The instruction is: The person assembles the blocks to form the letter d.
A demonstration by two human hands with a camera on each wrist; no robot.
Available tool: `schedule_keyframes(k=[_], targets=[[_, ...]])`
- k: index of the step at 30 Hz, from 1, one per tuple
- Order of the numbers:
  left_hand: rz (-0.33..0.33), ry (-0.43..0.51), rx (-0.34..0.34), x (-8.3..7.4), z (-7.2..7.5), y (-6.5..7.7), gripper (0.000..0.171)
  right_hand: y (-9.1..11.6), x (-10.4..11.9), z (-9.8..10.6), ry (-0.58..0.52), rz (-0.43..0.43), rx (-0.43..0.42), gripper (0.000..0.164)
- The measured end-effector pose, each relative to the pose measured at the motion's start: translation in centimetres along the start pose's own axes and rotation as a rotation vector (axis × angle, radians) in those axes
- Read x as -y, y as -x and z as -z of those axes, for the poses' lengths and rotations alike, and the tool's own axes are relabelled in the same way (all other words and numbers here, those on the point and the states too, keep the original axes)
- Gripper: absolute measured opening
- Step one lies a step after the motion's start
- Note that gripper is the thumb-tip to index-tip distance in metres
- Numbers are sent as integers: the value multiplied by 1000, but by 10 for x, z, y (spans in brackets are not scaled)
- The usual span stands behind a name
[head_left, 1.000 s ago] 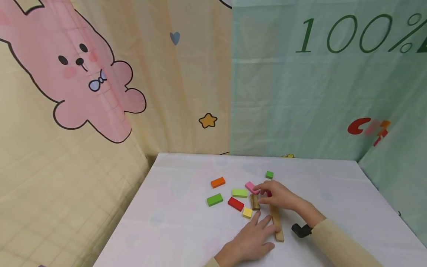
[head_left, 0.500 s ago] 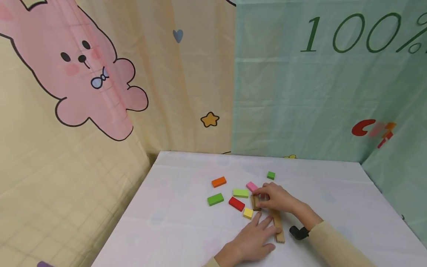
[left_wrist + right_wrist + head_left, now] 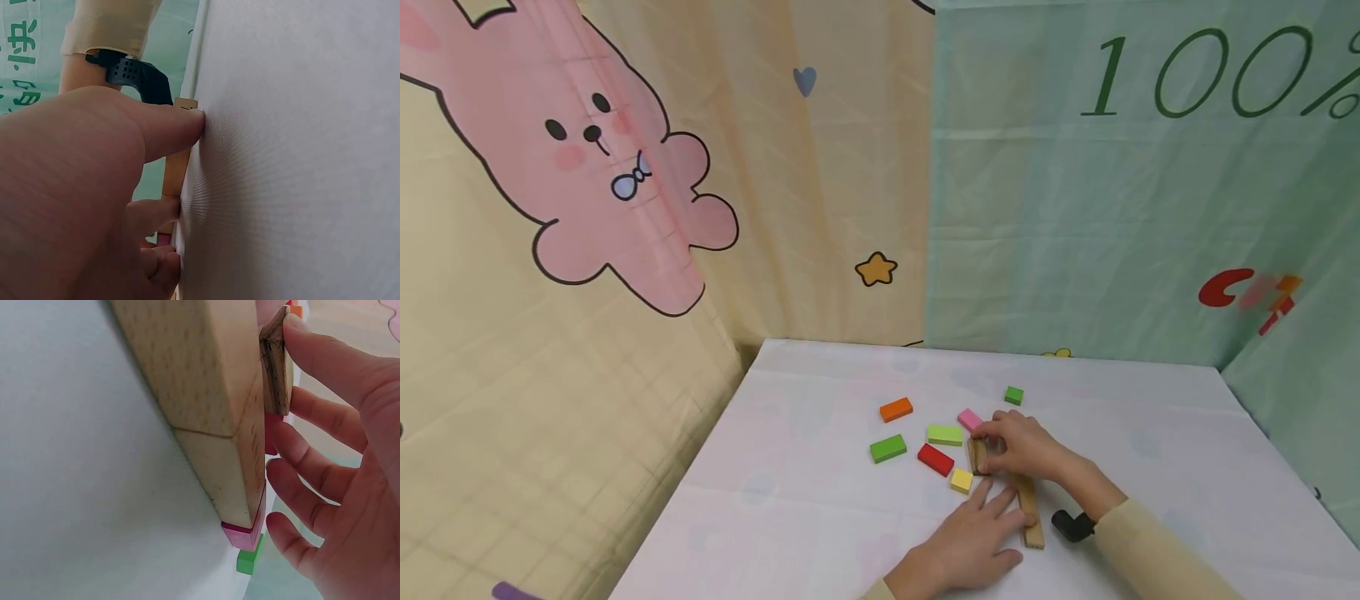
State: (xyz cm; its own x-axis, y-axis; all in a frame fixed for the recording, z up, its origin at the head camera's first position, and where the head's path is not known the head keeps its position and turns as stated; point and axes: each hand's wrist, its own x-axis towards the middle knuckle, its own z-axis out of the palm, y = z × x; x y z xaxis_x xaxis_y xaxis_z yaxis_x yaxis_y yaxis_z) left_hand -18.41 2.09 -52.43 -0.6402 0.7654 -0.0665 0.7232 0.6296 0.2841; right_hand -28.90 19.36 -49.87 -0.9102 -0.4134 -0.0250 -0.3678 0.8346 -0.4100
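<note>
My right hand (image 3: 1026,446) pinches a dark-edged wooden block (image 3: 977,457) between thumb and fingers; in the right wrist view the block (image 3: 276,369) stands tilted. Just right of it runs a row of light wooden blocks (image 3: 1031,512), end to end, with a magenta block (image 3: 242,534) at its far end. That far end is hidden under the right hand in the head view. My left hand (image 3: 962,537) lies with fingers spread at the near part of the row, fingertips touching its side. A yellow block (image 3: 961,481) is close to the left fingertips.
Left of the hands lie a red block (image 3: 936,459), a lime block (image 3: 944,434), a green block (image 3: 888,448) and an orange block (image 3: 896,409). A pink block (image 3: 970,419) is by the right fingertips. Farther back sits a small green block (image 3: 1014,395) on the white table (image 3: 775,500).
My right hand has moved slightly left and down onto the dark-edged wooden block and taken hold of it. That block has tilted. The left hand stays at the row.
</note>
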Motion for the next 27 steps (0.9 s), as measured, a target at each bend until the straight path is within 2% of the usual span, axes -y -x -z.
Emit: schedule_keyframes(k=[13, 20, 27], targets=[[-4, 0, 20, 1, -3, -3, 46, 5, 6, 0, -20, 15, -30, 44], [-2, 17, 44, 1, -4, -2, 46, 9, 7, -7, -107, 28, -21, 48], [-16, 2, 34, 0, -1, -2, 47, 9, 5, -5, -248, 95, 15, 48]])
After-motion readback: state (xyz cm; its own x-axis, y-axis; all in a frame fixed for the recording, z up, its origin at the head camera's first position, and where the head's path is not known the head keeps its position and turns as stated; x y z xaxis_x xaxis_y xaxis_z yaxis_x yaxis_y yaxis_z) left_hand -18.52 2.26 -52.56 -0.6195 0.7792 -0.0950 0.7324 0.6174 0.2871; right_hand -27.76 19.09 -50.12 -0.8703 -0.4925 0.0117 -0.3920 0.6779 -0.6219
